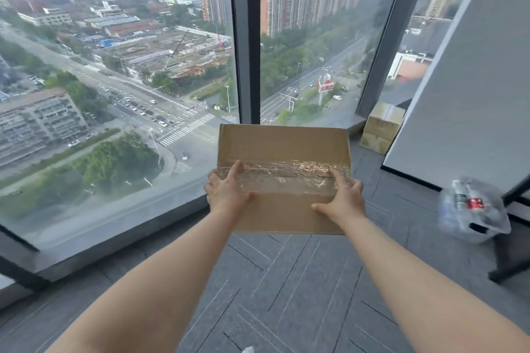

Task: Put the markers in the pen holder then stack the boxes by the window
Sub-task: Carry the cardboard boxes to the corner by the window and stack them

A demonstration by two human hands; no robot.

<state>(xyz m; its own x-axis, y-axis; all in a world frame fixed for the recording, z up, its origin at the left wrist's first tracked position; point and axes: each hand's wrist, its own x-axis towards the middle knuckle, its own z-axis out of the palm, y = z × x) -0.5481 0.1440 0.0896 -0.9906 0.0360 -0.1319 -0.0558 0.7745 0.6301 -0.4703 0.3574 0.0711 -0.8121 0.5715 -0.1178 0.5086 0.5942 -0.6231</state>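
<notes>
A person carries a taped cardboard box (284,180) at arm's length, left hand (228,190) and right hand (341,198) clamped on its opposite short ends, long axis running crosswise. Two stacked boxes (383,127) wait by the window (114,94), ahead and beyond the right hand, the nearer one.

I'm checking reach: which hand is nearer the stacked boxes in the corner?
Right. The right hand grips the held box on the side toward the stacked boxes; the left hand is on its far side.
</notes>
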